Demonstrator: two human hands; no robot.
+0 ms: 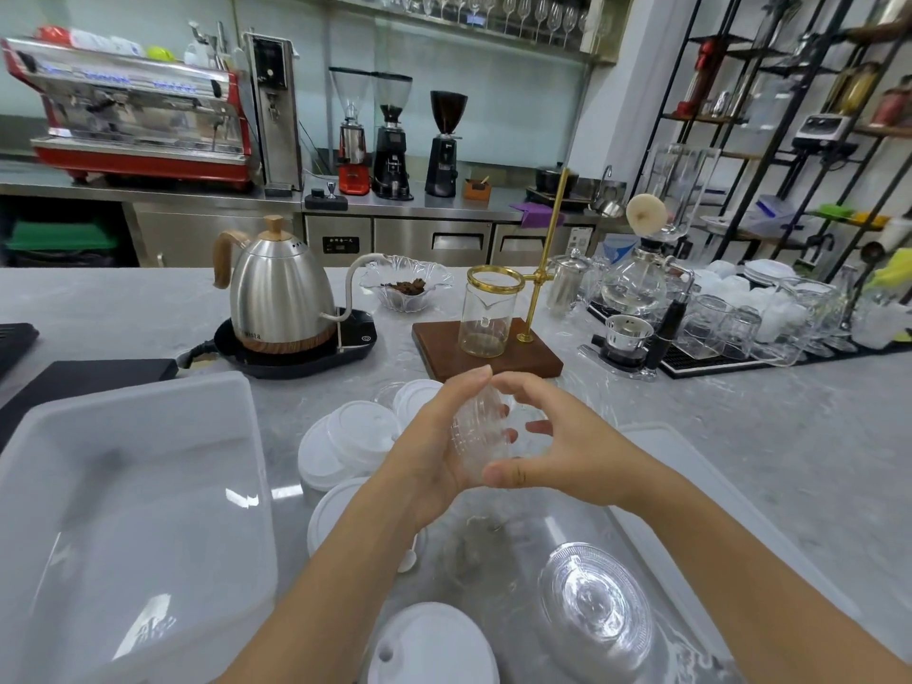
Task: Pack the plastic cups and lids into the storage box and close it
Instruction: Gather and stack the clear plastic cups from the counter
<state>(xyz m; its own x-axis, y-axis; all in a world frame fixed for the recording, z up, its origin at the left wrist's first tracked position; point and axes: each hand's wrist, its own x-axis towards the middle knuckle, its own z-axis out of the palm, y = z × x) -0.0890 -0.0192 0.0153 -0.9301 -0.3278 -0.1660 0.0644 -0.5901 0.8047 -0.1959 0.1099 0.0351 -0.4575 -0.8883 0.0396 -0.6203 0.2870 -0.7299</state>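
Above the counter's middle, my left hand (429,446) grips a short stack of clear ribbed plastic cups (481,431). My right hand (567,451) curves round the same stack from the right, thumb under it and forefinger over the top. The open translucent storage box (148,486) stands at the left with nothing visible inside. Its flat lid (661,439) lies on the right, partly under my right arm. White plastic lids (345,441) lie scattered between the box and my hands, with another one (434,644) close to me. A clear domed lid (597,609) rests at the lower right.
Behind my hands stand a steel gooseneck kettle (281,293) on its black base, a wooden stand with a glass beaker (486,313) and a glass bowl (404,288). Glasses (740,323) crowd a mat at the right. A black tray (84,377) lies behind the box.
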